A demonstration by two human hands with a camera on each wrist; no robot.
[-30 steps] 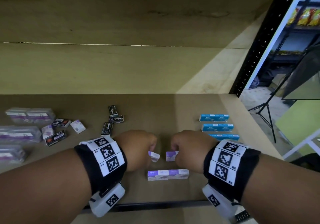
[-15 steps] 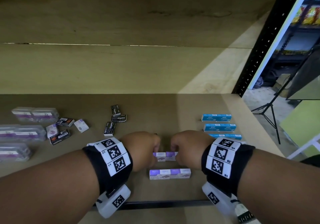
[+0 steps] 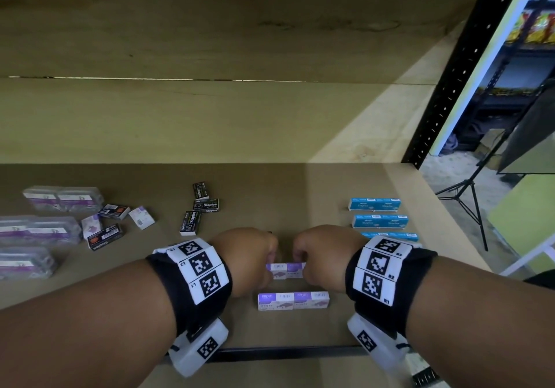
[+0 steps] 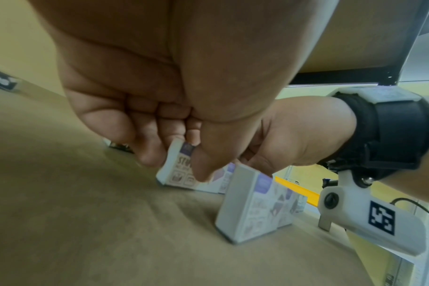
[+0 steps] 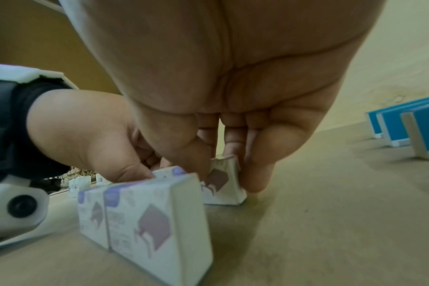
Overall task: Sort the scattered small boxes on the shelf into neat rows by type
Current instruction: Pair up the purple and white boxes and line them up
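Fingers of your left hand (image 3: 250,255) and right hand (image 3: 322,252) each pinch one purple box, the pair (image 3: 286,270) end to end near the shelf's (image 3: 270,183) front edge.

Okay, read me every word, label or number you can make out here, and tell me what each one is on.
"10 Staples": black box mid-shelf.
"Staples": black box lying left.
"Staples", faint: blue boxes.
"KREATI", rest blurred: front purple boxes.
"L1", "L2": left wristband.
"R1", "R2": right wristband.
Clear cases and the held purple boxes: unreadable.
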